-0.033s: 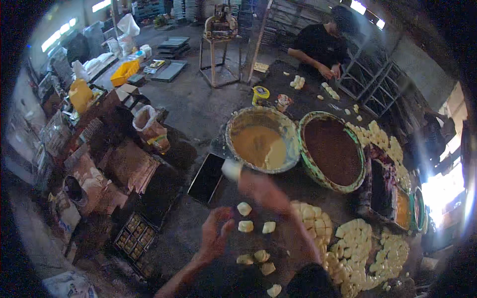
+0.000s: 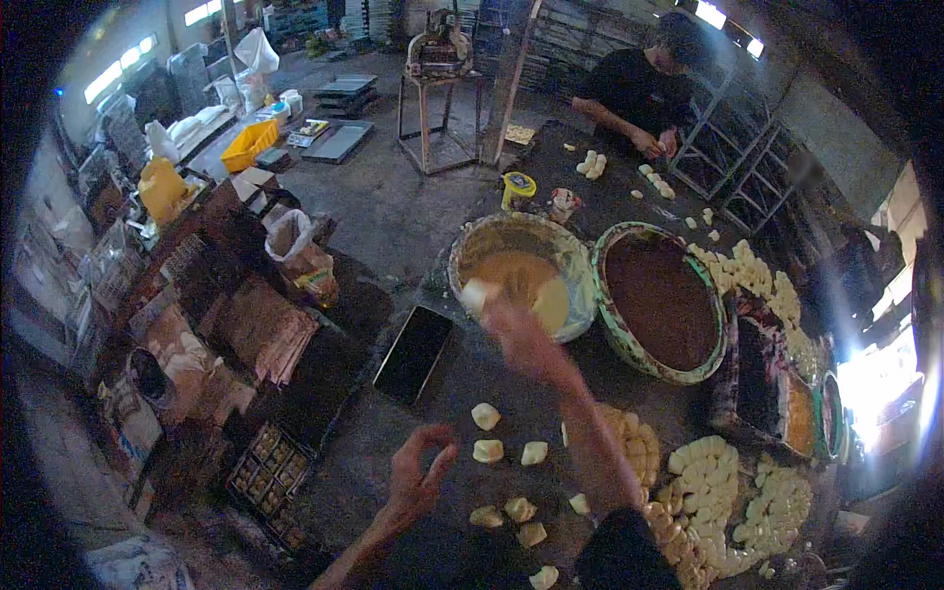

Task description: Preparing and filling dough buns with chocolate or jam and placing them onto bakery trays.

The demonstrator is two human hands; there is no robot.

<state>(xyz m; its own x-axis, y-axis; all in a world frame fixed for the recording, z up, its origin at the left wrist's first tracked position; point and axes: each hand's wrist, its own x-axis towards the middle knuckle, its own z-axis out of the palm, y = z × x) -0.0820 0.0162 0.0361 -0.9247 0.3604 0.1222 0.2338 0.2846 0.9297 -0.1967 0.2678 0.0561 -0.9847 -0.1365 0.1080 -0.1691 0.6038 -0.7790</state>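
Note:
My right hand (image 2: 521, 334) reaches over the near rim of a wide bowl (image 2: 462, 228) of tan filling, closed on a pale dough piece (image 2: 476, 295), slightly blurred. My left hand (image 2: 418, 472) hovers low over the dark table, fingers bent and thumb apart, holding nothing. Several small dough pieces (image 2: 488, 451) lie in loose rows between my forearms. Under and beside my right forearm spreads a mass of glossy dough pieces (image 2: 703, 482). A black phone-like slab (image 2: 413, 354) lies left of the bowl.
A green-rimmed tub (image 2: 602, 295) of dark brown filling stands right of the bowl. Across the table a person (image 2: 639, 93) handles dough. A yellow-lidded cup (image 2: 517, 189) sits behind the bowl. Lower left is a tray (image 2: 267, 472) of filled compartments; a sack (image 2: 298, 251) stands beyond.
My right hand has moved up and to the right with the dough piece, from beside the phone-like slab to over the bowl. My left hand has shifted slightly down and left.

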